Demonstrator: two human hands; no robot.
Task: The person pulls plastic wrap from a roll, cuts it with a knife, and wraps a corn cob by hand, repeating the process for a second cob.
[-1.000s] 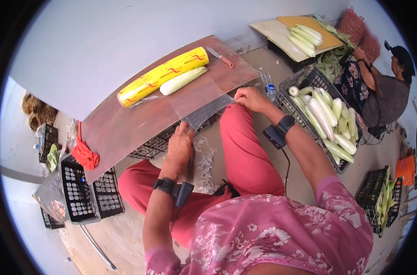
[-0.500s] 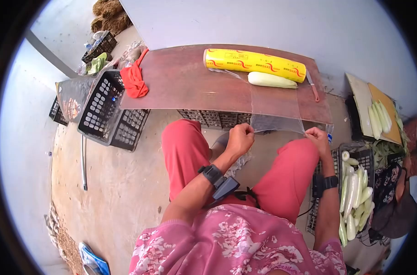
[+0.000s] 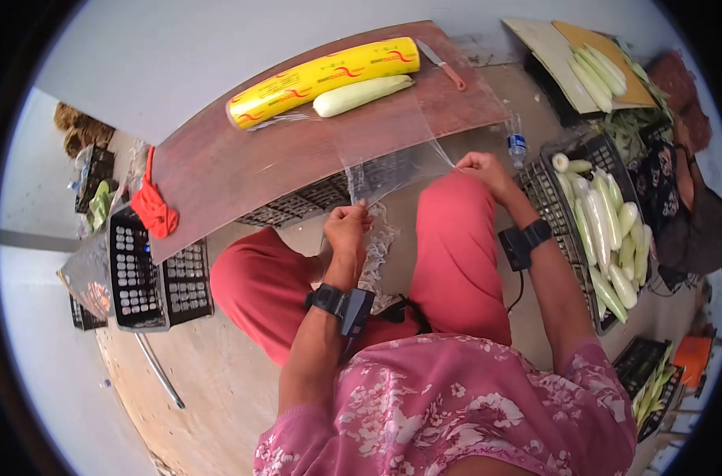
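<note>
A sheet of clear cling film (image 3: pixel 388 151) stretches down over the edge of the reddish-brown table (image 3: pixel 242 182). My left hand (image 3: pixel 346 228) pinches its left corner just in front of the table edge. The right corner is pinched in my right hand (image 3: pixel 485 172), above my right knee. On the film lies a pale green zucchini (image 3: pixel 362 96), touched by neither hand. Right behind it is a yellow roll of cling film (image 3: pixel 323 82). A knife (image 3: pixel 442 65) with a red handle lies to the right of the roll.
A black crate (image 3: pixel 551 198) of pale zucchini stands on my right. Near it are a water bottle (image 3: pixel 517 147) and boards (image 3: pixel 563 59) bearing more zucchini. On the left, a red cloth (image 3: pixel 153 208) hangs at the table corner above black crates (image 3: pixel 131 274).
My view has turned, so the table appears tilted and further left. Both hands still pinch the film, and the left hand is now lower relative to the right.
</note>
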